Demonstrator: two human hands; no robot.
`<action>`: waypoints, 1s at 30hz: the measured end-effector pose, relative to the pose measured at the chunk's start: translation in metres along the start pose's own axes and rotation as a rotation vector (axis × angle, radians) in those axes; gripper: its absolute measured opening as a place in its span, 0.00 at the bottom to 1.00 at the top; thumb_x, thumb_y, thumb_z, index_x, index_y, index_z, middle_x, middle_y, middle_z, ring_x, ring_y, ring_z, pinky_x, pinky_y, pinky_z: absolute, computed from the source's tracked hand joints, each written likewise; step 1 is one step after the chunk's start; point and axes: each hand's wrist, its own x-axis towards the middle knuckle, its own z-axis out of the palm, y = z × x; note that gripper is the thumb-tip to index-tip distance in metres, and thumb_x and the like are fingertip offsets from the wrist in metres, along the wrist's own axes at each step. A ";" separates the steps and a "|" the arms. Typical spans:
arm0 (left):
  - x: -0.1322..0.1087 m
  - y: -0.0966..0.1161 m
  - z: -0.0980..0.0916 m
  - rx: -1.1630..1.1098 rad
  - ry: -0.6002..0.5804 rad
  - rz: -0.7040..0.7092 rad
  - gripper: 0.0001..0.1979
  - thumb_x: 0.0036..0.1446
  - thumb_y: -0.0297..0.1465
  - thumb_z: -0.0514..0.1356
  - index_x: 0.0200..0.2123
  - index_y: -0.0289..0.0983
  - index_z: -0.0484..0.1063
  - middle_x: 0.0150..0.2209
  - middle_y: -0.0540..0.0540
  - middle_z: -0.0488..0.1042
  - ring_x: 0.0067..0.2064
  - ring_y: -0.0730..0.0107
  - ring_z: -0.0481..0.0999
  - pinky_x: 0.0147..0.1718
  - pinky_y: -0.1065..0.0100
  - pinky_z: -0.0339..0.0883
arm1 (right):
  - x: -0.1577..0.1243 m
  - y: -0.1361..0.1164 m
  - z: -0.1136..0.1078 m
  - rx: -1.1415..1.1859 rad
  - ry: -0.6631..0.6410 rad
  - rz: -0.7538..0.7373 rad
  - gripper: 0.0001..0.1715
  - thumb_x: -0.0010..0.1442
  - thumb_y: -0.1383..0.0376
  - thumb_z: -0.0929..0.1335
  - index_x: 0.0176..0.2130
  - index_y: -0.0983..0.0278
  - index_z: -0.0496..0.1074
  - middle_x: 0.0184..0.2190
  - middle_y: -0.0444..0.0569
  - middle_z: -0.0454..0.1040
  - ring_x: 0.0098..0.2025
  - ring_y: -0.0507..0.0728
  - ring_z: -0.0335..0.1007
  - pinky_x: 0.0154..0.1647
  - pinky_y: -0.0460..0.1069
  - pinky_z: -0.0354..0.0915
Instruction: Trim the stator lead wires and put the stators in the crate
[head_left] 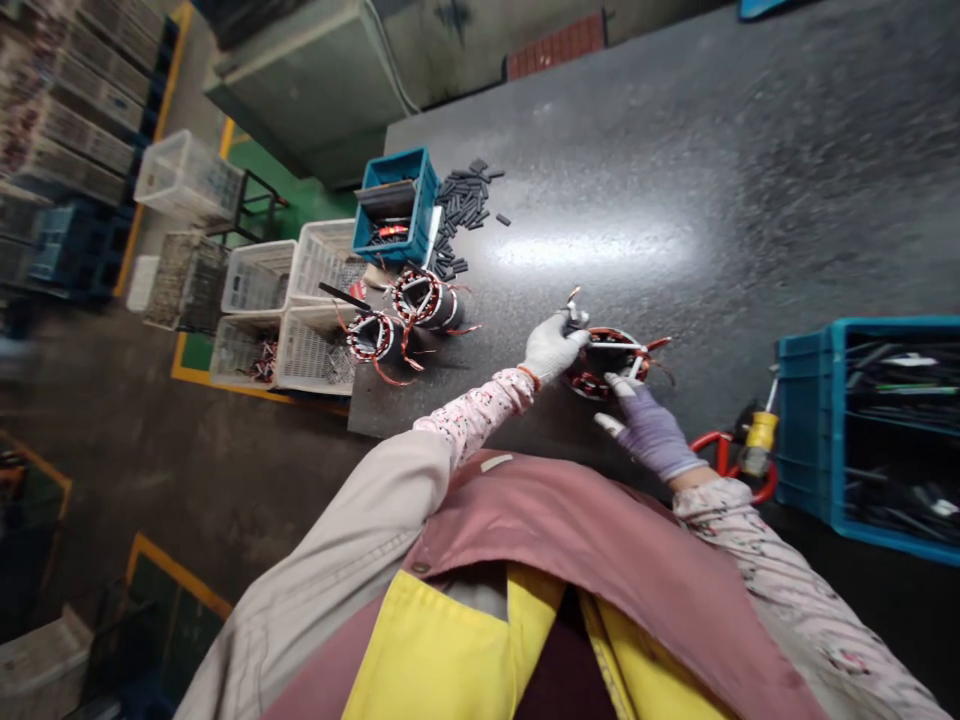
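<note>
A motor stator (609,362) with copper windings and red and white leads stands on the dark worktable (675,200) in front of me. My left hand (553,344), in a white glove, is closed at the stator's left rim, pinching a small dark piece. My right hand (646,428), in a purple glove, rests against the stator's near side with fingers partly spread; its index finger touches the windings. What the right fingers grip, if anything, is hidden.
Two more wound stators (409,315) lie at the table's left edge. A blue crate (395,203) and a pile of small black sleeves (463,205) sit behind them. A larger blue bin (870,430) stands at right, beside a red-handled tool (739,455). White baskets (285,320) stand on the floor.
</note>
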 end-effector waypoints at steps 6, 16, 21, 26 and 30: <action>-0.068 -0.010 -0.006 0.194 -0.211 0.423 0.12 0.57 0.29 0.58 0.44 0.40 0.76 0.44 0.45 0.76 0.50 0.67 0.72 0.57 0.69 0.57 | 0.016 0.002 0.027 -0.011 0.056 0.003 0.32 0.54 0.61 0.65 0.57 0.66 0.66 0.55 0.59 0.69 0.54 0.64 0.69 0.51 0.57 0.69; -0.107 -0.065 0.006 0.360 -0.588 0.589 0.11 0.60 0.28 0.54 0.41 0.39 0.77 0.47 0.40 0.77 0.50 0.65 0.73 0.57 0.61 0.57 | 0.009 -0.011 0.014 -0.206 0.021 -0.184 0.27 0.60 0.58 0.61 0.56 0.62 0.69 0.58 0.56 0.66 0.44 0.61 0.74 0.36 0.53 0.71; -0.135 -0.066 -0.029 0.046 -0.148 0.367 0.09 0.62 0.32 0.53 0.41 0.37 0.72 0.48 0.41 0.76 0.52 0.70 0.74 0.55 0.67 0.62 | -0.024 -0.020 0.008 -0.090 0.138 -0.234 0.21 0.60 0.64 0.61 0.51 0.61 0.72 0.53 0.54 0.71 0.44 0.57 0.74 0.39 0.50 0.73; -0.129 -0.039 -0.044 -0.013 -0.177 0.265 0.11 0.61 0.36 0.55 0.42 0.38 0.71 0.44 0.45 0.77 0.44 0.70 0.76 0.47 0.72 0.66 | -0.065 -0.031 -0.019 0.189 0.367 -0.066 0.21 0.63 0.61 0.60 0.52 0.65 0.69 0.49 0.55 0.74 0.49 0.58 0.73 0.53 0.56 0.69; -0.123 0.001 -0.027 0.184 -0.560 0.506 0.13 0.61 0.36 0.54 0.46 0.38 0.72 0.42 0.44 0.77 0.41 0.67 0.76 0.44 0.71 0.65 | -0.092 -0.056 -0.041 0.216 0.357 0.004 0.24 0.61 0.56 0.65 0.54 0.61 0.69 0.47 0.51 0.75 0.44 0.57 0.74 0.50 0.55 0.72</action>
